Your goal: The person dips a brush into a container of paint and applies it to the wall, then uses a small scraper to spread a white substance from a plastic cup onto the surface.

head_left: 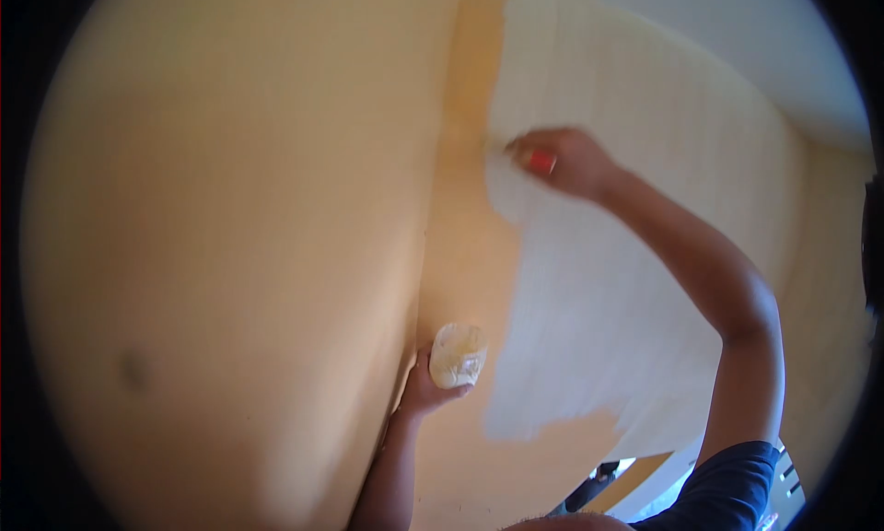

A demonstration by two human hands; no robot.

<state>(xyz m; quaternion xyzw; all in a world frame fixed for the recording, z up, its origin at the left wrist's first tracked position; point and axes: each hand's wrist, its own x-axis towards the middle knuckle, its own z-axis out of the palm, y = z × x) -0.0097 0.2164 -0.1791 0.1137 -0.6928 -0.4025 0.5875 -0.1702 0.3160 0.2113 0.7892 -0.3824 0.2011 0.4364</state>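
My right hand (575, 161), slightly blurred, is closed around a paintbrush with a red handle (541, 162). The brush end points left, at the edge where white paint (589, 282) meets the orange wall (465, 209); whether the bristles touch is too blurred to tell. Lower down, near the wall corner, my left hand (425, 391) grips a clear plastic container (459, 356), smeared inside with something whitish. Its fingers are partly hidden behind the container.
An adjoining orange wall (230, 209) fills the left side, with a dark smudge (134, 370) on it. White ceiling (737, 34) lies at the upper right. At the bottom right, below the wall's lower edge, is a bright opening (658, 499).
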